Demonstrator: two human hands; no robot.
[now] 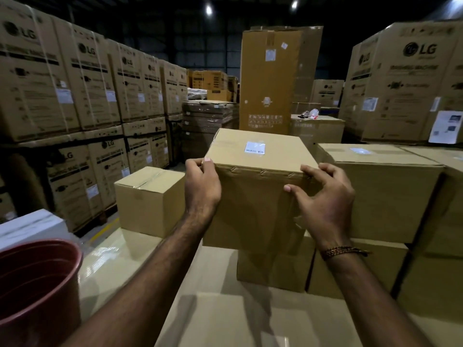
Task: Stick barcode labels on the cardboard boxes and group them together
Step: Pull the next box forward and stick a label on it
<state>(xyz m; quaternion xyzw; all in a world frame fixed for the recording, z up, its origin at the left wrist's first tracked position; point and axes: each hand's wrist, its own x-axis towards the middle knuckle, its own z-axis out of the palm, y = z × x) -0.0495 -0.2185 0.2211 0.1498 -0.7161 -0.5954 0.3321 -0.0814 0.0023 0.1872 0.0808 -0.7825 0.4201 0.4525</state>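
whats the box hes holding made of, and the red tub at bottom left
Box: looks like matte brown corrugated cardboard; the creased near edge and folded flaps suggest it. A glossy white barcode label sits on top. Red tub: probably moulded plastic, going by its smooth, slightly shiny rim, though the look leaves that open.

Both forearms are bare to the lower edge of the picture, with no sleeves showing. The right wrist wears a bracelet (343, 251) of small brown and gold links in a double row. The left hand (202, 184) carries no rings or bands
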